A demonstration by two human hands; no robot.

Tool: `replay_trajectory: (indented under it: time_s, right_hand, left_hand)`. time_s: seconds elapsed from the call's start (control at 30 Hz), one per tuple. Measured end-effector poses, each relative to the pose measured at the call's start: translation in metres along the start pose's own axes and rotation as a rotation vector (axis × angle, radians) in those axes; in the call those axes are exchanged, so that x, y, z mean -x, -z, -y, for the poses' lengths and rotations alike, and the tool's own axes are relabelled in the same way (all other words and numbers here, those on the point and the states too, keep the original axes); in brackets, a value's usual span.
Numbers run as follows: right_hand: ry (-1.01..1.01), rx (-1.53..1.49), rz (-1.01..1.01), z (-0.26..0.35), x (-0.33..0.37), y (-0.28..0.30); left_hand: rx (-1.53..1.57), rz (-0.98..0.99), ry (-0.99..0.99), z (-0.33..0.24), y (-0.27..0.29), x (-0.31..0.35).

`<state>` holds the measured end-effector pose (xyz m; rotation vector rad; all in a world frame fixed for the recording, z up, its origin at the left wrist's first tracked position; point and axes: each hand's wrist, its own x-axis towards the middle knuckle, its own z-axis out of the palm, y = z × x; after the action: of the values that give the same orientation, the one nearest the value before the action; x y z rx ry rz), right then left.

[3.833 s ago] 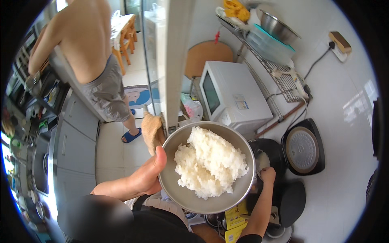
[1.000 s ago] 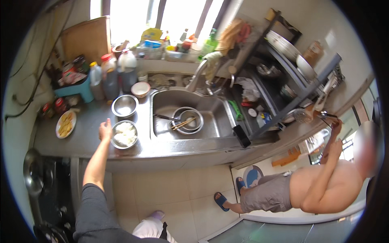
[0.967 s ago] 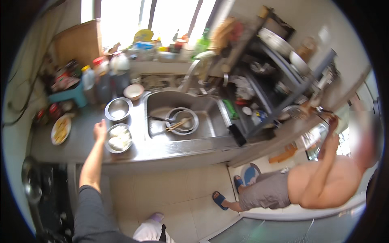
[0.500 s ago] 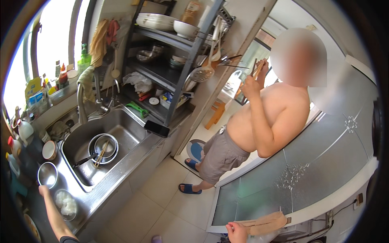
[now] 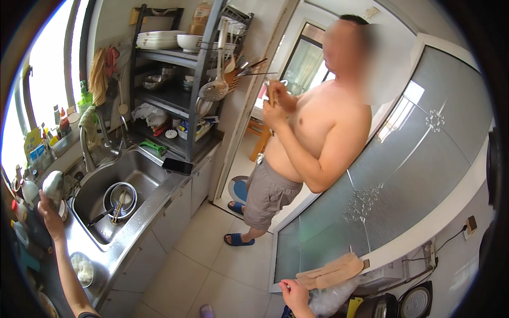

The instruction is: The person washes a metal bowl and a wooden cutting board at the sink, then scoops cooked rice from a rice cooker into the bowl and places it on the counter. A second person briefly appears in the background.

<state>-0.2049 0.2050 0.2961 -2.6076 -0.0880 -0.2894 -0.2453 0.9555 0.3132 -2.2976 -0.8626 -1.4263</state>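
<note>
My left hand [image 5: 51, 217] is closed on a shiny metal bowl [image 5: 53, 190], raised and tilted near the left edge of the sink. Below it on the counter stands a bowl of cooked white rice [image 5: 82, 269]. At the lower edge, my right hand [image 5: 294, 294] has its fingers curled together; whether anything is in them cannot be made out. A long tan object [image 5: 334, 271] of unclear kind lies close by it. Inside the steel sink [image 5: 98, 185] sits a metal basin [image 5: 131, 211] with chopsticks [image 5: 117, 210] and a black-handled utensil [image 5: 101, 216].
A person [image 5: 313, 127] stands in the doorway with both hands around a tan item. To their right is a frosted glass door [image 5: 328, 212]. Bottles line the window side. A dark shelf [image 5: 164, 100] of dishes rises behind the sink; a black phone [image 5: 177, 166] lies on its edge.
My left hand has lifted the metal bowl from the counter and tilted it. The view has shifted right. The person in the doorway has lowered their hands.
</note>
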Motion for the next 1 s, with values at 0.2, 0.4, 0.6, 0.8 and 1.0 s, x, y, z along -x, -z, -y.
replay_trajectory:
  time_s: [0.2, 0.4, 0.6, 0.8, 1.0]
  right_hand:
    - [-0.023, 0.025, -0.134, -0.042, 0.024, 0.032]
    - [-0.196, 0.046, -0.265, -0.107, 0.070, 0.076]
    - [-0.384, 0.080, -0.442, -0.186, 0.121, 0.115]
    - [-0.701, 0.242, -0.730, -0.303, 0.219, 0.232]
    - [-0.915, 0.594, -0.548, -0.462, 0.275, 0.348]
  left_hand:
    - [0.396, 0.056, 0.229, -0.126, 0.006, 0.049]
    - [1.551, 1.390, 1.047, -0.360, 0.134, 0.242]
    - [1.510, 2.147, 1.042, -0.512, 0.284, 0.338]
    - [1.361, 2.530, 0.261, -0.606, 0.368, 0.331]
    - [1.337, 2.627, 0.053, -0.652, 0.421, 0.361]
